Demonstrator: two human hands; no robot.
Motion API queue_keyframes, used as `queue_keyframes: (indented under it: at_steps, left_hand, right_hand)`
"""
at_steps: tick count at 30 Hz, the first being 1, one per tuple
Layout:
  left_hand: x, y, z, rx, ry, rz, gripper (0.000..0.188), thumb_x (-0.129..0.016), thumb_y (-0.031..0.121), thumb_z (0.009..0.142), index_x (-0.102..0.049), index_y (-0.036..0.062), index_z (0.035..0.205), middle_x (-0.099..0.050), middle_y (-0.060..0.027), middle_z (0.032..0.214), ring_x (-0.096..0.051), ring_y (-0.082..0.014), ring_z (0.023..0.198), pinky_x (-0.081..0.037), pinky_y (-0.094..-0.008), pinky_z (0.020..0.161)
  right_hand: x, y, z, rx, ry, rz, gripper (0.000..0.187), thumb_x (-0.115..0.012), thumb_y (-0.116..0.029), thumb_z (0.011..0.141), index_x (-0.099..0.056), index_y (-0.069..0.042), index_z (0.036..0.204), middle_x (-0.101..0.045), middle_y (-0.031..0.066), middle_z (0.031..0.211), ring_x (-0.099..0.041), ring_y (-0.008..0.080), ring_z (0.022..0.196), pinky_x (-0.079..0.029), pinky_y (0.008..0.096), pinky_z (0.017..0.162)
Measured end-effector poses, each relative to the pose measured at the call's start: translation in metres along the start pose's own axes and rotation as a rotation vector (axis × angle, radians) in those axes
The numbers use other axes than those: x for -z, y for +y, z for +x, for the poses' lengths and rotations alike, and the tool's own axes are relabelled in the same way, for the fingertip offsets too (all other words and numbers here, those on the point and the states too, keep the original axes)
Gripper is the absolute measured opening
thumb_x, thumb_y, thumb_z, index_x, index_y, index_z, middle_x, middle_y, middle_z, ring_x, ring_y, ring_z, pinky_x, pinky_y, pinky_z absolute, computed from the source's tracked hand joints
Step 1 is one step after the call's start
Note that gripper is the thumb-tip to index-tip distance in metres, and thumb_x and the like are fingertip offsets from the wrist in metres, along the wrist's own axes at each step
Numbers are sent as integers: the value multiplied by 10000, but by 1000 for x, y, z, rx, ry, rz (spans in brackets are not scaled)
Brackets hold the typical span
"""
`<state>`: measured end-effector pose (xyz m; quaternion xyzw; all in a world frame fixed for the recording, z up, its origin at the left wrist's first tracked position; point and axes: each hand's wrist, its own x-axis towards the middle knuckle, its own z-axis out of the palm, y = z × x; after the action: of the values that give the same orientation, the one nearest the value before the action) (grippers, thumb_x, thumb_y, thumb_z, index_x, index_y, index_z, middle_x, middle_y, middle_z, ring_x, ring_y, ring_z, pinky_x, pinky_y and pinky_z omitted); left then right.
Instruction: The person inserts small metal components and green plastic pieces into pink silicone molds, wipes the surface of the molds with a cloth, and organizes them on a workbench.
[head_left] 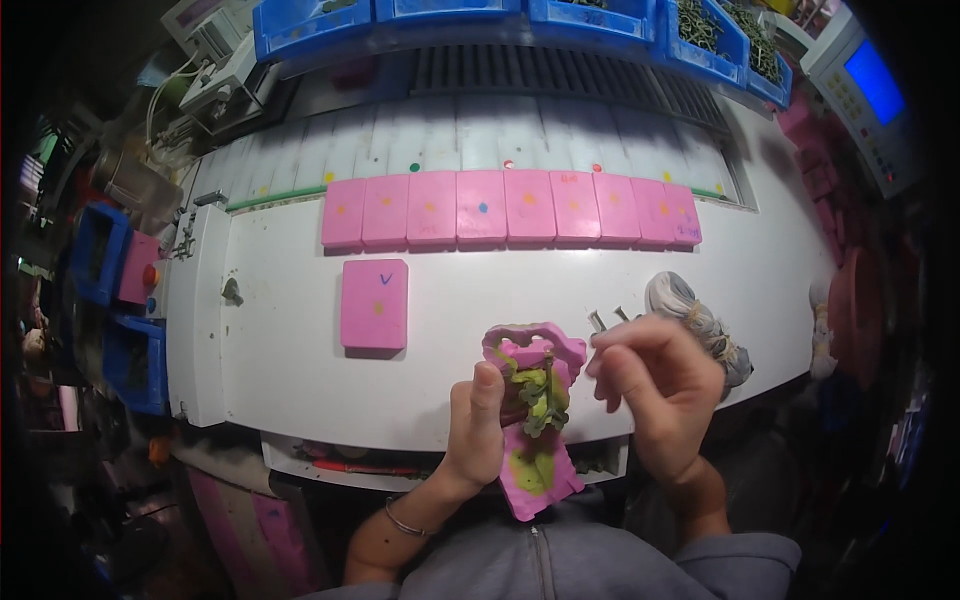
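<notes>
My left hand [475,432] holds an opened pink rubber mould [540,328] near the front edge of the white table. Its lower flap [524,472] folds down toward me and has a yellow-green stain inside. A branched green casting [545,400] sits in the opened part. Just right of the mould is my right hand [655,385], its fingers curled and thumb and index finger drawn close. Whether anything small is between them is hidden by blur. Beyond that hand, small nail-like metal pins [618,314] lie on the table.
Several pink mould blocks [430,212] stand in a row across the table, with one more pink block [375,305] in front. A grey-white cloth bundle [690,310] lies at the right. Blue bins [590,18] line the back. Below the table edge is an open drawer [300,465].
</notes>
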<state>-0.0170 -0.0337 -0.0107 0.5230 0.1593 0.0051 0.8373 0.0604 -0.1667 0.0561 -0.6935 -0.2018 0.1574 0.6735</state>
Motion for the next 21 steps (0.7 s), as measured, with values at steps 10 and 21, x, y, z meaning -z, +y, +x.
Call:
queue_keyframes:
  at_steps: [10, 21]
  left_hand:
    - [-8, 8, 2, -104, 16, 18, 632, -269, 472, 982, -581, -75, 1035, -633, -93, 886, -593, -114, 792, -489, -251, 709]
    - [-10, 6, 5, -22, 12, -31, 675, -218, 515, 973, -591, -48, 1007, -627, -79, 854, -585, -113, 748, -486, -256, 661]
  right_hand:
    - [-14, 16, 3, 193, 27, -362, 197, -693, 6, 749, -603, -2, 924, -594, 66, 774, -578, 119, 604, -441, 225, 476]
    - [-3, -1, 7, -250, -112, -27, 157, -650, 19, 794, -532, 20, 896, -623, 54, 791, -599, 79, 646, -456, 190, 479]
